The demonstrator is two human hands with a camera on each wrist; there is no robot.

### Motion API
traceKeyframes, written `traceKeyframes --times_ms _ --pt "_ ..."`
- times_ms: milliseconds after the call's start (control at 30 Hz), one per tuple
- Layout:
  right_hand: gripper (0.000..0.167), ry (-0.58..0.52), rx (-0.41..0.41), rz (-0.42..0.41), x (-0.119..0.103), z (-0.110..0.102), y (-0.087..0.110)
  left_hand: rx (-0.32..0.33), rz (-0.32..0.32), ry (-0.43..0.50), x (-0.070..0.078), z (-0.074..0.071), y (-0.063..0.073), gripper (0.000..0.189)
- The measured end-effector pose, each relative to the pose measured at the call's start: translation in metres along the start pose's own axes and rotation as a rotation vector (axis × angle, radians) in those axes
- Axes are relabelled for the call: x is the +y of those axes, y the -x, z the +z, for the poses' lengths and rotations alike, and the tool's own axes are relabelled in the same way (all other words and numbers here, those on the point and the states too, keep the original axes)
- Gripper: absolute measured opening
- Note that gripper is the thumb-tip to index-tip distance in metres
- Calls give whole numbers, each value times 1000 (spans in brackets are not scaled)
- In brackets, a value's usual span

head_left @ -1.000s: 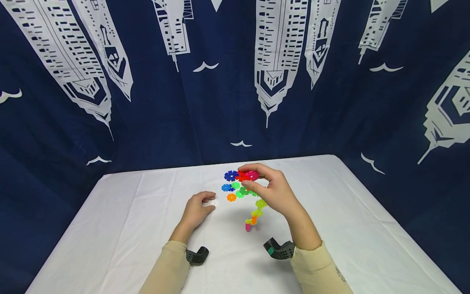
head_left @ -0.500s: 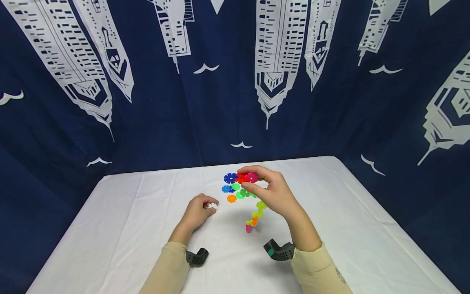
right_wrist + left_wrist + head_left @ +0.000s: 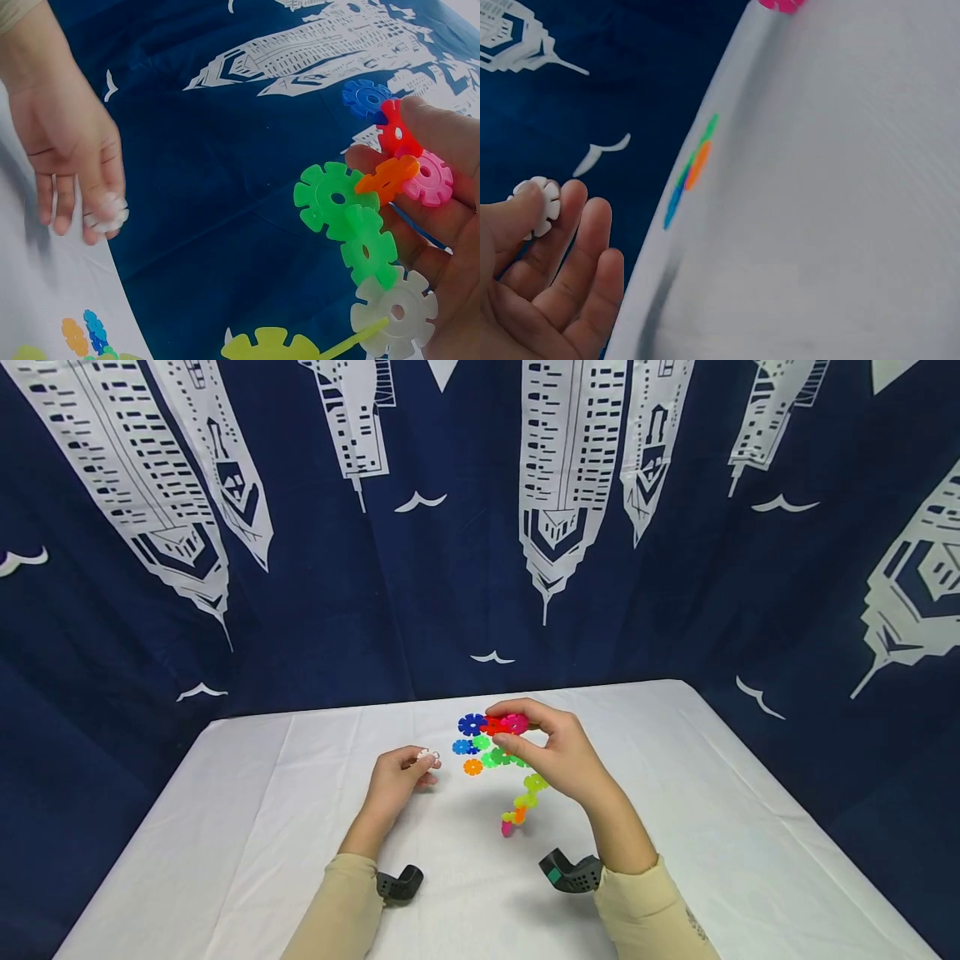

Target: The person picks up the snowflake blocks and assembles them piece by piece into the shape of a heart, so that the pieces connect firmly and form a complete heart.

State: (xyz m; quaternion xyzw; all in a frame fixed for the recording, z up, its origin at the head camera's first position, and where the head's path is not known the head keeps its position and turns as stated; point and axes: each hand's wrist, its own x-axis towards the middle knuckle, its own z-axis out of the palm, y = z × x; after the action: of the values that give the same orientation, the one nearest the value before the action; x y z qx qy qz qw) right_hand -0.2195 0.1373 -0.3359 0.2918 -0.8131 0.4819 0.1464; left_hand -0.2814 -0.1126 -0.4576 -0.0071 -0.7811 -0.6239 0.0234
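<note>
Head view, twelve o'clock toward the far edge of the table [image 3: 262,827]. A white disc [image 3: 427,757] is pinched between thumb and forefinger of the left hand [image 3: 393,777], the remaining fingers loosely extended. The right hand [image 3: 562,752] pinches the upper end of a multicoloured chain [image 3: 536,782], its thumb and forefinger a disc's width or so apart about a red disc [image 3: 492,725]. Key relation: from the white disc, the chain's dark-blue disc [image 3: 472,724] lies at two o'clock, near but apart, while the lower pink tip [image 3: 507,828] lies at about five. The chain's long axis runs crookedly from twelve to six, bulging toward three; whether the tip touches the cloth cannot be told. The right hand is the nearer to the chain, the left having only the white disc. At three o'clock from the white disc, between the hands, an orange disc [image 3: 472,767] and a light-blue disc [image 3: 461,747] lie on the table.

Right wrist view, for form and material: each piece is a thin, plastic-looking rosette with a slotted rim and a round central hole. A green disc [image 3: 326,199] is brightly coloured, a clear disc [image 3: 394,311] milky and translucent; neighbouring pieces interlock at the slots, several at differing angles. The tablecloth is matt and faintly creased; behind it hangs a navy curtain [image 3: 450,602] with white printed towers.
</note>
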Motion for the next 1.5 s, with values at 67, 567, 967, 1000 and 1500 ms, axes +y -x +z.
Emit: traceKeyframes --times_ms 67,567,967,1000,1500 --pt "29 2 -2 1 -1 0 0 -5 -4 81 8 -1 2 19" --pt "30 -3 -8 -3 0 0 0 -176 185 197 83 -11 33 34" --pt "30 45 -45 -59 4 -4 1 -348 331 210 110 -12 55 41" --pt "30 47 -54 -70 4 -4 1 -355 335 208 110 -12 56 41" --pt "30 36 -49 -145 2 -1 -1 -317 326 219 116 -4 62 41"
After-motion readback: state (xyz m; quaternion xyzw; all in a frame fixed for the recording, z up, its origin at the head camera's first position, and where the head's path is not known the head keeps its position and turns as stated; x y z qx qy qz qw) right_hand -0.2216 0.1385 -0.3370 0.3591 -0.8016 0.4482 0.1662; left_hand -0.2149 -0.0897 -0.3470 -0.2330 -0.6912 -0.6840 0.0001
